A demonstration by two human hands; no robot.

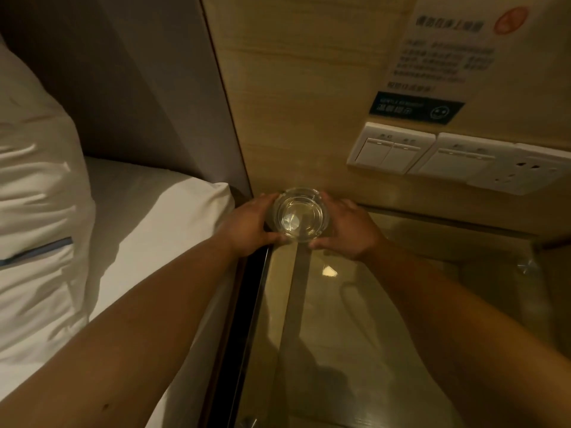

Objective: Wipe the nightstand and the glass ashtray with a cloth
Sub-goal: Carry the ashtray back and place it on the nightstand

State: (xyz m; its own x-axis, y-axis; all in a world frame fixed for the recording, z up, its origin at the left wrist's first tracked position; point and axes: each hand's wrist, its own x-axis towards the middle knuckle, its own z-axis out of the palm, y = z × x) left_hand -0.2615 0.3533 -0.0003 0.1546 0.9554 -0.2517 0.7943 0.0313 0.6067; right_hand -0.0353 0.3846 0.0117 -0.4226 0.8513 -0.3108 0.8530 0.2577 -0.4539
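While the bed lies off to its left, the left hand curls round the glass ashtray, which sits between both palms at the nightstand back-left corner; right hand grips too (no cloth visible), equally near.

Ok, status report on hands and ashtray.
Left hand and right hand grip ashtray from both sides. Ashtray at nightstand back corner. No cloth visible.

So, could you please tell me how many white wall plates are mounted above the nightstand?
3, in a row: left switch plate, middle switch plate, right socket plate. More may lie beyond the frame's right edge.
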